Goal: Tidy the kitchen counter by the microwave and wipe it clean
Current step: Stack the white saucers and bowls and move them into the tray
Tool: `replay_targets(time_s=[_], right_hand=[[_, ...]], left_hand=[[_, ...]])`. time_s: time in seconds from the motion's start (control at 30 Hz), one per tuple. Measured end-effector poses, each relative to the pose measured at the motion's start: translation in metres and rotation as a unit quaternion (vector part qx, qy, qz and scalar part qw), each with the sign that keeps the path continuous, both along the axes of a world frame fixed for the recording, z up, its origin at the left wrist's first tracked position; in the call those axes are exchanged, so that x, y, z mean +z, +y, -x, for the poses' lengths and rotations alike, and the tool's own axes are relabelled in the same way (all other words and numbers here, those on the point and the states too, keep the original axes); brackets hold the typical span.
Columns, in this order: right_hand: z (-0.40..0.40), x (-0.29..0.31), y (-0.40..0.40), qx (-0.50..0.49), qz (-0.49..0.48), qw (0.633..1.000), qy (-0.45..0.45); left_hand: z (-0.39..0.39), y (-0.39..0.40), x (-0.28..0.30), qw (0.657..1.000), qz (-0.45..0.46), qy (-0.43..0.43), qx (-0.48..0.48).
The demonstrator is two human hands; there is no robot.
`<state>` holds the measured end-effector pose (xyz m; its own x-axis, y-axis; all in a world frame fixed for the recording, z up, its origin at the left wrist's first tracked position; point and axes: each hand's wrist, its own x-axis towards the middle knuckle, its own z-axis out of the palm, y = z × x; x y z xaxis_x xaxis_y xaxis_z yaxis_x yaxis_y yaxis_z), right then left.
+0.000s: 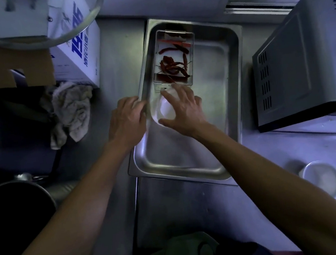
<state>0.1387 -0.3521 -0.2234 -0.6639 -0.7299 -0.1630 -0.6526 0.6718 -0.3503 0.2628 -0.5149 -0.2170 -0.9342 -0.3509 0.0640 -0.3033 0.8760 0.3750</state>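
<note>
A large steel tray [232, 90] lies on the steel counter [193, 208] left of the microwave [306, 65]. Inside it, at the far end, sits a clear plastic box of dried red chillies [173, 60]. Just below the box is a small round clear container [165, 108], and my right hand [183, 108] is spread over it with fingers on its rim. My left hand [127, 119] rests on the tray's left rim, fingers curled over the edge. A crumpled grey rag [71, 111] lies on the counter to the left.
A white carton with blue print [79, 53] and a cardboard box [13, 63] stand at the back left, under a clear bowl rim. A dark pot [15, 207] sits at the near left. A small round bowl [321, 177] and green scraps lie on the counter at the right.
</note>
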Motion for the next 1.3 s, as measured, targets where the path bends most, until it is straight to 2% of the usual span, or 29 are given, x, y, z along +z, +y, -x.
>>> replay_targets(time_s=[0.17,0.4,0.97,1.17,1.3], right_hand=[[-0.005,-0.016,-0.017,0.036,-0.062,0.997,0.0],[-0.011,-0.025,-0.018,0.047,-0.089,0.995,0.011],[-0.008,-0.036,-0.031,0.027,-0.076,0.997,-0.018],[-0.017,-0.03,-0.007,0.006,-0.043,0.999,0.01],[-0.036,-0.02,0.032,-0.04,-0.006,0.999,-0.007]], left_hand=[[-0.01,-0.006,0.0,0.999,-0.018,-0.036,0.026],[-0.015,-0.004,-0.003,0.997,-0.055,-0.05,0.033],[-0.035,0.01,0.0,0.993,-0.07,-0.082,0.042],[-0.037,0.017,0.003,0.995,-0.068,-0.069,0.03],[-0.039,0.034,0.012,0.997,-0.051,-0.056,0.011]])
